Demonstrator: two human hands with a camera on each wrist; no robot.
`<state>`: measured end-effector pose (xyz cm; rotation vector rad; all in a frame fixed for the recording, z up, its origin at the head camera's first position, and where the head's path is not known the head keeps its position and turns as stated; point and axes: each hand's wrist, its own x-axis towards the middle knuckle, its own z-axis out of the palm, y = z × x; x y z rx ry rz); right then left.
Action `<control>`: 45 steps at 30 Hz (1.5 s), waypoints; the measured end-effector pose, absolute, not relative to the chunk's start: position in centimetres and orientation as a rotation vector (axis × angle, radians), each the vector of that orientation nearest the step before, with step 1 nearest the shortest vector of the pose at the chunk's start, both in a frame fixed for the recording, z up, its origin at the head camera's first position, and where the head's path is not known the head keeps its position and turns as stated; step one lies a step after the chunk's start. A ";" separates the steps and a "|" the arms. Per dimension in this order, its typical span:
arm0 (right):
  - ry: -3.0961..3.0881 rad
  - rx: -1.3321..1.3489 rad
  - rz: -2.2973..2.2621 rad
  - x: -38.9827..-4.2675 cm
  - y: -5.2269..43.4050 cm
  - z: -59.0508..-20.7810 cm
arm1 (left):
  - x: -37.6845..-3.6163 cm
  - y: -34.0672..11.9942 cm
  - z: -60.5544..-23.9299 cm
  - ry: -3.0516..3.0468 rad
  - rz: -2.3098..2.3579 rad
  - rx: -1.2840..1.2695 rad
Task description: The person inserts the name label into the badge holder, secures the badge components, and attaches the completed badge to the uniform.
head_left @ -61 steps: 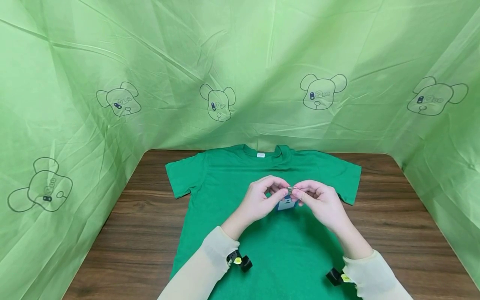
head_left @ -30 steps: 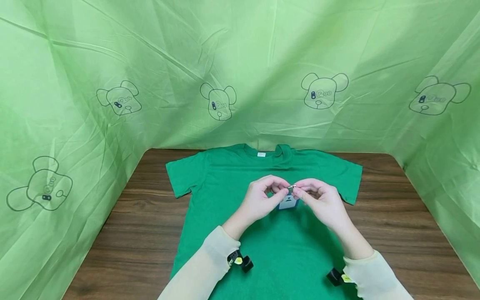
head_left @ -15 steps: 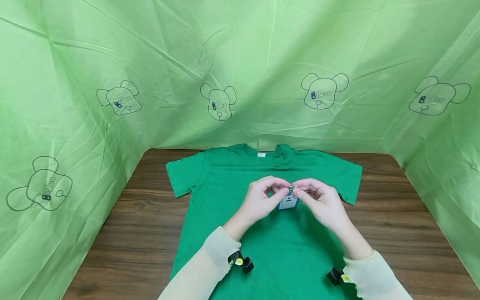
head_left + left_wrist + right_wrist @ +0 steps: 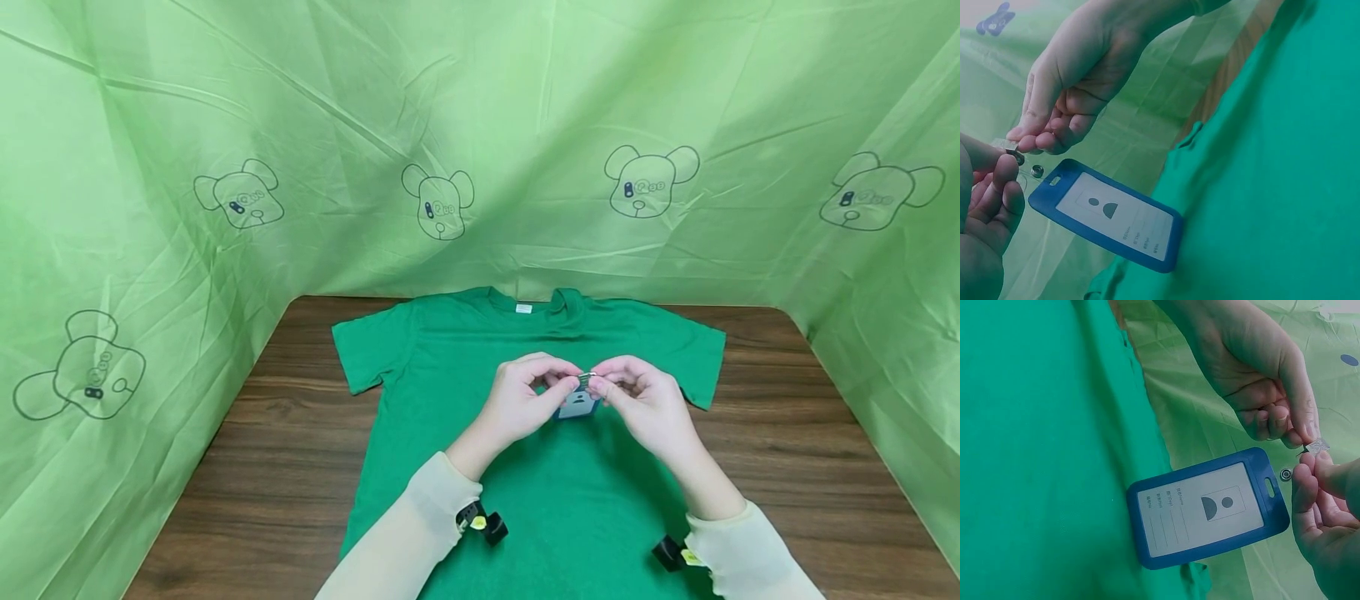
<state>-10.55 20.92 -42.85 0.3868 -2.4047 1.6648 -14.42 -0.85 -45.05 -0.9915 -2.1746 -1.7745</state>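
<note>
Above the green T-shirt (image 4: pixel 570 492) on the desk (image 4: pixel 285 433), both hands pinch the metal clip (image 4: pixel 583 380): left hand (image 4: pixel 517 408) at nine o'clock, right hand (image 4: pixel 648 404) at three; the badge holder (image 4: pixel 576 406) hangs below at six, long axis vertical.

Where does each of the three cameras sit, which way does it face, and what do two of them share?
Head: above, facing down at the green T-shirt on the table; both hands and sleeves show.
Left wrist: beside the left hand, facing the blue badge holder; the right hand shows too.
Right wrist: mirrored, facing the same holder.
Both wrist views share the metal clip.
</note>
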 end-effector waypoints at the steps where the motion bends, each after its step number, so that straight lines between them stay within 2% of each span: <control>1: -2.404 0.388 1.666 -10.5 20.9 -42.8 | -14.4 -0.8 -45.0 -2.172 -1.778 -0.998; 29: -2.334 0.503 1.660 -10.5 21.1 -43.1 | -14.1 -1.1 -44.5 -2.232 -1.631 -1.074; 45: -2.298 0.451 1.761 -10.6 21.1 -42.9 | -14.2 -0.5 -44.9 -2.180 -1.690 -0.948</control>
